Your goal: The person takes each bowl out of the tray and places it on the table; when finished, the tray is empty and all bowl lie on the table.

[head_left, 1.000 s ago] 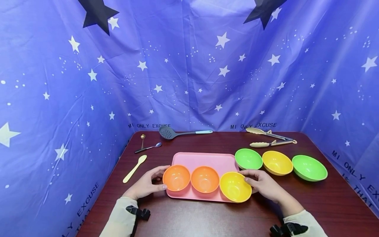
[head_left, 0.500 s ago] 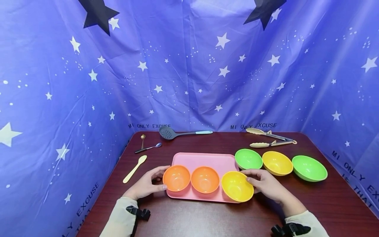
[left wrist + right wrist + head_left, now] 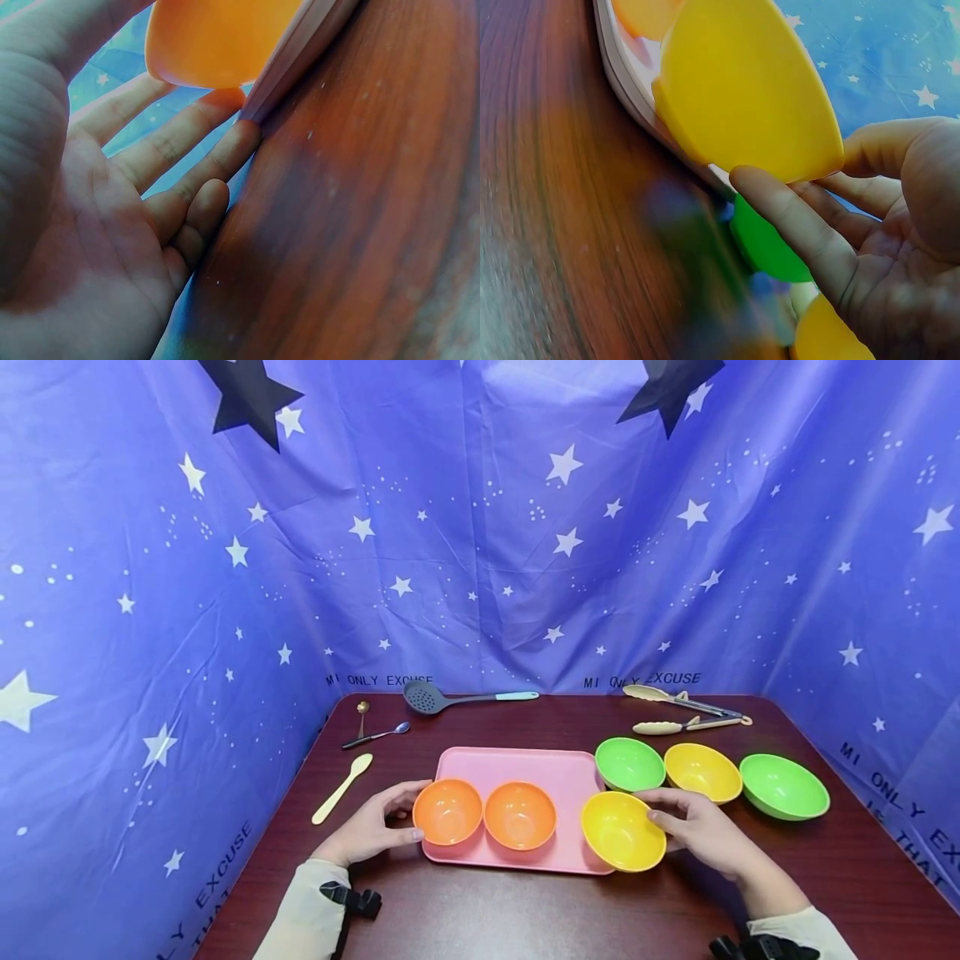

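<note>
My right hand (image 3: pixel 705 839) pinches the rim of a yellow bowl (image 3: pixel 622 835), thumb over the edge and fingers beneath. That bowl is tilted and overlaps the right end of the pink tray (image 3: pixel 517 766). In the right wrist view its yellow outer wall (image 3: pixel 750 90) fills the upper middle. On the tray's left side, my left hand (image 3: pixel 375 827) holds an orange bowl (image 3: pixel 447 812) at its left edge between thumb and fingers. The left wrist view shows fingertips against the orange bowl's underside (image 3: pixel 217 45). A second orange bowl (image 3: pixel 521 815) stands close beside it on the tray.
Right of the tray stand a green bowl (image 3: pixel 630 764), a yellow bowl (image 3: pixel 702 773) and another green bowl (image 3: pixel 784 787). Behind them lie tongs (image 3: pixel 690 708). A skimmer (image 3: pixel 450 697) lies at the back; a cream spoon (image 3: pixel 342 789) and two small spoons lie left.
My right hand has carried the yellow bowl rightward, away from the middle orange bowl, leaving a wider gap on the tray. My left hand and both orange bowls stay in place.
</note>
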Available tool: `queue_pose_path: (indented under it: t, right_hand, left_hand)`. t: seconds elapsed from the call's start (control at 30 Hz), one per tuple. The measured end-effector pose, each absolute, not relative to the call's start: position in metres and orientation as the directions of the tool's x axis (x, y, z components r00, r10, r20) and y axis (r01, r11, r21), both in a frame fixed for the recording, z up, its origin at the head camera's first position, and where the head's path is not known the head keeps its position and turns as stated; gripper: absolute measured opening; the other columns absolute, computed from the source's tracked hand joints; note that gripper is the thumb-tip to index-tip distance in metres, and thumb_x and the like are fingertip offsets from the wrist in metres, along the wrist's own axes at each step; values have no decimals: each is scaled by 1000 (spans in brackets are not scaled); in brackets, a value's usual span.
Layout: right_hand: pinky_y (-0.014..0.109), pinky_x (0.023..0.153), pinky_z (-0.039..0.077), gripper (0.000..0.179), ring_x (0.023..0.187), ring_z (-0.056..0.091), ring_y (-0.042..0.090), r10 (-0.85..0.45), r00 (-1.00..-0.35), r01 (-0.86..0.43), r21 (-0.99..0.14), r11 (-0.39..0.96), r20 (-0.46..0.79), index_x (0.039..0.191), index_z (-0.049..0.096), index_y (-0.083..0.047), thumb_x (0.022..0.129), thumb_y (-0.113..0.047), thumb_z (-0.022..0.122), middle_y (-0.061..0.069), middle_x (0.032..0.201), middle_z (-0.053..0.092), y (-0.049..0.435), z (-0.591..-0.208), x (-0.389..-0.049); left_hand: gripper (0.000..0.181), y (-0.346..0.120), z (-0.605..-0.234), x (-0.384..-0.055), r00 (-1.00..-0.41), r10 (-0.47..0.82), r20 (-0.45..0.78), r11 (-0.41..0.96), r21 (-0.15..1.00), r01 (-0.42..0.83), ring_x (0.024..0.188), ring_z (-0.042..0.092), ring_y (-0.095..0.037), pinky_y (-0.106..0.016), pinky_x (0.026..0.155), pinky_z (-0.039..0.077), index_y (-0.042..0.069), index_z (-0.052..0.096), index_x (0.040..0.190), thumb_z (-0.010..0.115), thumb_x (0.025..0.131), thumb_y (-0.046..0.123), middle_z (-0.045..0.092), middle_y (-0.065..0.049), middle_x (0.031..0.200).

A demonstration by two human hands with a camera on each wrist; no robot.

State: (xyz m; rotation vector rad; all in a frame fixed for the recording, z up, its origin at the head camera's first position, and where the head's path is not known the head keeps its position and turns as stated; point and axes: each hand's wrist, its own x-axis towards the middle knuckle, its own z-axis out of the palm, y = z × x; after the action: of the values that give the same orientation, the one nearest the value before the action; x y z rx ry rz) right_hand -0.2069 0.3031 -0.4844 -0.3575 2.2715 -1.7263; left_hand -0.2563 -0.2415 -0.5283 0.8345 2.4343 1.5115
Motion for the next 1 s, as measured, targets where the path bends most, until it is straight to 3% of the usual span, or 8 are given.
queue_pose_path:
  t: [1.0]
  right_hand:
    - [47, 76, 62, 48, 97, 75, 24, -325, -943, -18, -967, 256, -69, 145, 45, 19, 109, -12, 56, 32, 132, 60, 338, -495, -200]
  left_hand:
    - [69, -242, -529, -256, -828, 535, 166, 333, 860, 387, 117, 64, -25, -44, 99, 51, 21, 51, 154, 82, 92, 19, 68, 1, 129]
